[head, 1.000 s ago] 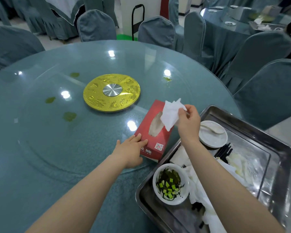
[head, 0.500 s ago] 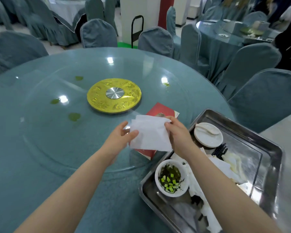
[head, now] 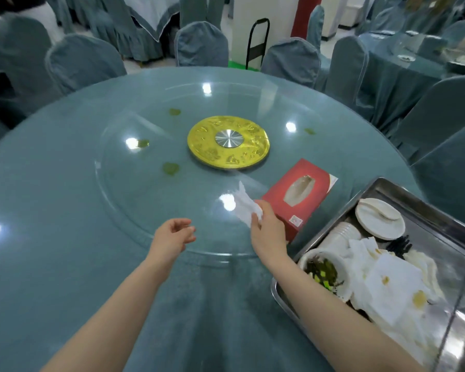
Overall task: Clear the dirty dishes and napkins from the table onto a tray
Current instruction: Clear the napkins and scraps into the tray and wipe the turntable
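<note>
The right hand (head: 269,229) pinches a white tissue (head: 246,206) between thumb and fingers, just on the near-left side of the red tissue box (head: 300,196), the sheet held above the glass turntable (head: 145,183). The left hand (head: 172,237) hovers further to the left of the box, fingers loosely curled and holding nothing, apart from the tissue.

The tissue box lies flat on the turntable, its near end over the glass edge, on the near-right side of the gold centre disc (head: 228,142). Just to the right of the box, a metal tray (head: 440,208) sits at the edge of the round table (head: 51,237). In the tray, furthest from the box's near end, a white saucer (head: 379,220) carries a white spoon (head: 387,213); closer in lies a paper cup (head: 341,234) on its side, then a white bowl (head: 325,272) with dark and green scraps, and a heap of stained white napkins (head: 389,288). Black chopsticks (head: 399,247) poke out beside the napkins.

Green smears (head: 170,168) mark the glass to the left of the box, beyond the hands
</note>
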### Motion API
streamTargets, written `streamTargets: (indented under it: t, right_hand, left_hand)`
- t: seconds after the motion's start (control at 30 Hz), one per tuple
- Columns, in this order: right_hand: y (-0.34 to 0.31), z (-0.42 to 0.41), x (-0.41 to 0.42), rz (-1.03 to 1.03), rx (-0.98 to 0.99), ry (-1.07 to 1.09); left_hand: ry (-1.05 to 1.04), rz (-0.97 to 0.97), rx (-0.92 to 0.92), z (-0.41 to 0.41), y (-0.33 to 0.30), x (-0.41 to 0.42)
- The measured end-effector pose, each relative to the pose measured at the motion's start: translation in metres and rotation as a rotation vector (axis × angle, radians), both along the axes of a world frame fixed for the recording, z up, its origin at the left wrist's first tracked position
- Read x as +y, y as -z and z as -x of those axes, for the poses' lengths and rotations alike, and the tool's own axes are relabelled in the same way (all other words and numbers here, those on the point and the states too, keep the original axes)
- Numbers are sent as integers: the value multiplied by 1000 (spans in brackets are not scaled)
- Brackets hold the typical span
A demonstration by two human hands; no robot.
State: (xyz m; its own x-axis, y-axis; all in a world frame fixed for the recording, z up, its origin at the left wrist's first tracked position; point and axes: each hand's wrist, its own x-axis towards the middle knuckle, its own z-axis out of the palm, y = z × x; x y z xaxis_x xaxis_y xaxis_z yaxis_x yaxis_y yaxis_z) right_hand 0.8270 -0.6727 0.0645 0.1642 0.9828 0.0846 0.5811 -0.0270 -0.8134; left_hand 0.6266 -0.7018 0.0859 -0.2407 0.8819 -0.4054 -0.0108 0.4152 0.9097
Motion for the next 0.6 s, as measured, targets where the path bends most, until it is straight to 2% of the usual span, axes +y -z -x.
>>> streamTargets:
  t: [0.1, 0.17, 0.3, 0.4, 0.6]
  right_hand:
    - [32, 33, 3, 138, -290, -346]
    - [55, 55, 3, 251, -418, -498]
    - [91, 86, -6, 301, -648, -589]
    - [99, 82, -5, 297, -685, -578]
    - [101, 63, -2, 301, -610, -594]
  left_hand:
    - [-33, 46, 7, 34, 5, -10]
    - [-41, 75, 23, 55, 6, -15]
    - [-55, 117, 35, 88, 12, -22]
    - [-51, 148, 50, 102, 19, -20]
    - [15, 204, 37, 97, 34, -12]
